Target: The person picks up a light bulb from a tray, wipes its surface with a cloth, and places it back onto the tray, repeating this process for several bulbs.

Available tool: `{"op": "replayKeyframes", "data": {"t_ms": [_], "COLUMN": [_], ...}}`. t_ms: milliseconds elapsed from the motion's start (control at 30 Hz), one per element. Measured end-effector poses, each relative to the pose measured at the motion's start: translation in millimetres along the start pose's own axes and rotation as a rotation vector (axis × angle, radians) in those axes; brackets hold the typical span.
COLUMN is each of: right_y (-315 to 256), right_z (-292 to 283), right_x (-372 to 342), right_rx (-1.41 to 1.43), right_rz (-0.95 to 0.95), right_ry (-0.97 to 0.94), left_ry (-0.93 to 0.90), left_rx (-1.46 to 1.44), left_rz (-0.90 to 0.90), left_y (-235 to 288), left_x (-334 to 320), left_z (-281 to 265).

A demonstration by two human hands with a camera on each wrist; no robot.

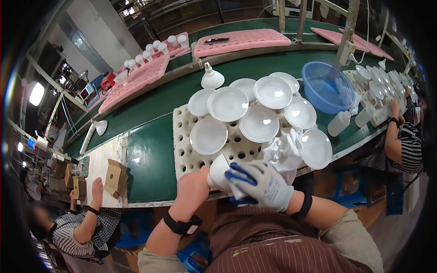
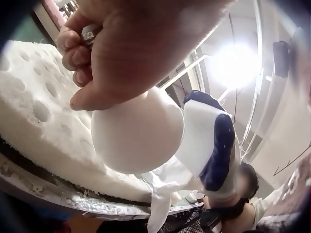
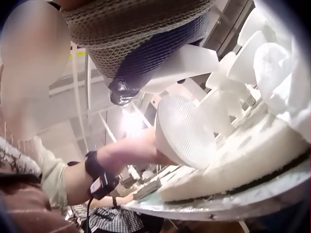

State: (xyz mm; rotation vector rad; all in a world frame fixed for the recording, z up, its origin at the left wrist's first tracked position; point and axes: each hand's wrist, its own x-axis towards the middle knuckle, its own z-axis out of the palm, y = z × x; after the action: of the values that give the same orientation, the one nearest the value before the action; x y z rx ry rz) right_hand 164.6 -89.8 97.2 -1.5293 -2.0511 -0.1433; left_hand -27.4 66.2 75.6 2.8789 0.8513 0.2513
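Observation:
Near the table's front edge my bare left hand (image 1: 193, 191) grips a white reflector bulb (image 1: 218, 173) by its narrow base end. The bulb's smooth white cone (image 2: 138, 136) shows below the curled fingers in the left wrist view. Its textured round lens (image 3: 187, 131) faces my right hand (image 1: 268, 185), which wears a white and blue glove. Between the gloved thumb and fingers is a folded white cloth (image 2: 201, 133), close beside the lens rim. More reflector bulbs (image 1: 227, 104) stand lens-up in a holed white foam block (image 1: 182, 157) just beyond both hands.
A crumpled white cloth (image 1: 284, 150) lies at the block's right front. Beyond are a blue basket (image 1: 325, 86) and a white bottle (image 1: 339, 123). A lone bulb (image 1: 212, 78) stands behind the block. Pink foam trays (image 1: 246, 43) line the back. People work at both sides.

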Motion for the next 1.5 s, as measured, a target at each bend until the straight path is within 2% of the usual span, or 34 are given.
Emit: {"op": "replayKeyframes", "data": {"t_ms": [33, 67, 167, 267, 367, 400, 500, 667, 733, 767, 800, 867, 900, 933, 967, 1000, 1067, 1100, 1133, 1167, 1200, 1233, 1267, 1333, 1400, 1467, 1500], "right_y": [2.0, 4.9, 17.0, 38.8, 11.4, 6.9, 3.0, 12.2, 33.5, 44.0, 52.9, 51.7, 57.8, 61.9, 64.2, 57.6, 50.1, 45.8, 34.2, 22.7, 8.3, 3.6, -2.0, -15.8, -15.8, -8.4, 1.9], "right_z": [7.9, 14.5, 11.0, 31.9, 12.1, 15.3, 33.6, 20.8, 35.4, 45.9, 53.6, 53.5, 62.8, 69.2, 68.4, 60.1, 72.1, 74.7, 66.6, 58.5, 36.2, 34.7, 20.7, -1.0, 2.0, -2.0, 0.3], "right_x": [-2.3, -2.9, 17.7, 25.7, 13.3, 1.8, -7.3, 24.9, 32.4, 35.2, 40.9, 29.2, 22.1, 17.4, 8.8, 8.3, 4.1, 1.2, 1.6, 1.9, 10.6, 11.8, 10.7, 13.6, 12.3, 13.6, 12.1], "right_rx": [-0.015, -0.031, 0.056, 0.225, 0.141, 0.082, 0.034, 0.189, 0.393, 0.63, 0.558, 1.131, 1.042, 0.376, 0.412, 0.449, 0.308, 0.496, 0.698, 0.886, 0.949, 0.577, 0.344, 0.07, 0.006, -0.013, -0.014], "right_rz": [-0.053, -0.106, 0.029, 0.221, 0.07, -0.057, -0.176, 0.076, 0.256, 0.318, 0.14, 0.633, 0.502, -0.04, 0.012, 0.067, -0.017, 0.1, 0.362, 0.645, 0.881, 0.54, 0.479, 0.283, 0.132, 0.16, 0.199], "right_ry": [-0.009, -0.016, -0.037, -0.042, -0.076, -0.066, -0.016, -0.049, -0.016, -0.012, -0.02, -0.19, -0.191, 0.023, 0.0, -0.027, 0.185, 0.185, 0.102, 0.064, -0.015, 0.197, 0.146, 0.037, 0.085, 0.097, 0.065], "left_ry": [0.0, 0.003, -0.026, -0.033, -0.062, -0.104, -0.153, -0.14, -0.076, -0.014, -0.009, 0.102, 0.11, 0.17, 0.234, 0.239, 0.279, 0.193, 0.208, 0.289, 0.362, 0.29, 0.288, 0.064, 0.141, -0.258, -0.26], "left_rx": [-0.014, -0.015, 0.005, -0.026, -0.027, -0.03, -0.02, -0.002, 0.031, -0.003, -0.002, -0.086, -0.078, -0.159, -0.241, -0.235, -0.537, -0.547, -0.54, -0.76, -0.982, -0.861, -0.864, -0.712, -1.466, -1.843, -1.844], "left_rz": [0.071, 0.069, 0.116, 0.171, 0.207, 0.186, 0.159, 0.121, 0.151, 0.185, 0.187, 0.14, 0.138, 0.031, -0.072, -0.073, -0.249, -0.343, -0.336, -0.316, -0.287, -0.319, -0.298, -0.35, -0.392, -0.46, -0.444], "left_y": [0.2, -0.6, -2.5, -3.0, -10.9, -13.4, -13.9, -13.7, -10.2, -10.9, -9.6, -5.9, -1.7, 5.0, 10.2, 13.1, 17.0, 19.2, 18.8, 15.1, 11.7, 12.1, 15.0, 34.9, 33.4, 44.7, 39.9], "left_x": [2.0, 4.7, 8.8, 10.7, 13.3, 16.8, 20.8, 16.1, 12.4, 9.7, 6.4, -0.4, -4.0, -8.4, -10.4, -11.7, -10.0, -9.7, -10.2, -10.9, -12.3, -12.1, -12.9, -11.9, -15.6, -20.9, -19.2], "left_z": [-2.3, -3.0, -4.7, -6.4, -5.0, -5.4, -4.2, -1.5, 1.0, 2.7, 4.6, 7.2, 7.4, 7.8, 9.3, 14.0, 23.7, 24.2, 33.5, 50.6, 62.1, 60.4, 56.1, 32.7, 86.3, 38.9, 38.4]}}
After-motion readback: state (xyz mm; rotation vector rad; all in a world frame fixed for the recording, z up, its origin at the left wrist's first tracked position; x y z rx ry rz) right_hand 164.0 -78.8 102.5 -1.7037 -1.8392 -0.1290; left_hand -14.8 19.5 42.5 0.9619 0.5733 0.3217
